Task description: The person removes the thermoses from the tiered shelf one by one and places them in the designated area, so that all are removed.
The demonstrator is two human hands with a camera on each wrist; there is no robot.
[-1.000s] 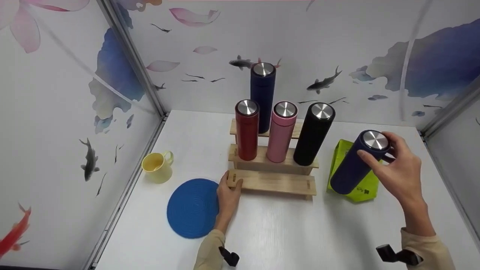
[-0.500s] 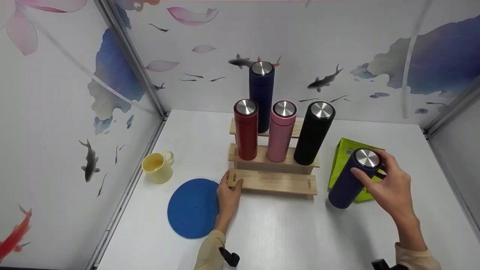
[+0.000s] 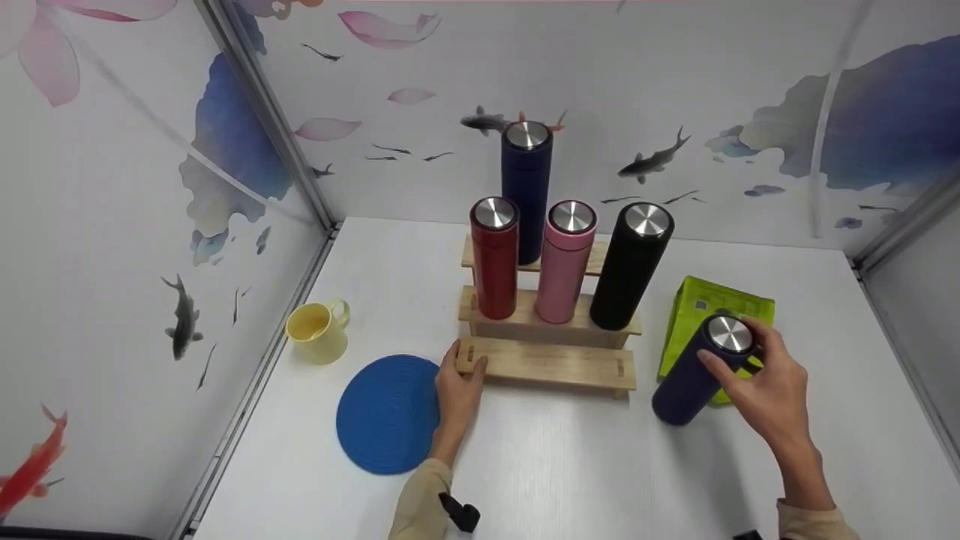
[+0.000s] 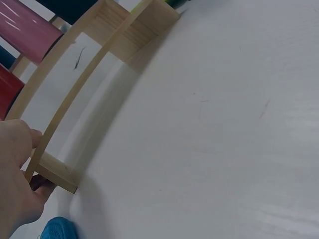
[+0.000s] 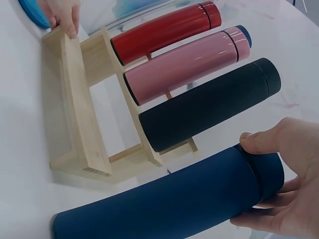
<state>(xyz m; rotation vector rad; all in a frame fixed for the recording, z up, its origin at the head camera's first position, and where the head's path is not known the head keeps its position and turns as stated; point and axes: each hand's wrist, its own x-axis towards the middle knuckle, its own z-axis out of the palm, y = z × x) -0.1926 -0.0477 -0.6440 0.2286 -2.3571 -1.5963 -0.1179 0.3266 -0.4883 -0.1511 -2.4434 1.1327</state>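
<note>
My right hand (image 3: 772,390) grips a dark blue thermos flask (image 3: 686,382) round its upper end, just below the steel lid top. The flask stands in front of the green bag, to the right of a stepped wooden rack (image 3: 551,364). With thumb on top and fingers at the edge, my left hand (image 3: 457,390) holds the left end of the rack's lowest shelf. A red flask (image 3: 495,262), a pink flask (image 3: 564,270) and a black flask (image 3: 628,274) stand on the middle shelf. Another blue flask (image 3: 527,180) is on the top shelf, partly hidden behind the red one.
A round blue mat (image 3: 386,416) lies left of my left hand. Further left stands a yellow mug (image 3: 319,334). The green bag (image 3: 724,300) is behind the held flask. Printed walls enclose the white table (image 3: 570,465).
My right hand has brought the blue flask down and a little left, toward the front of the green bag. My left hand has stayed on the rack.
</note>
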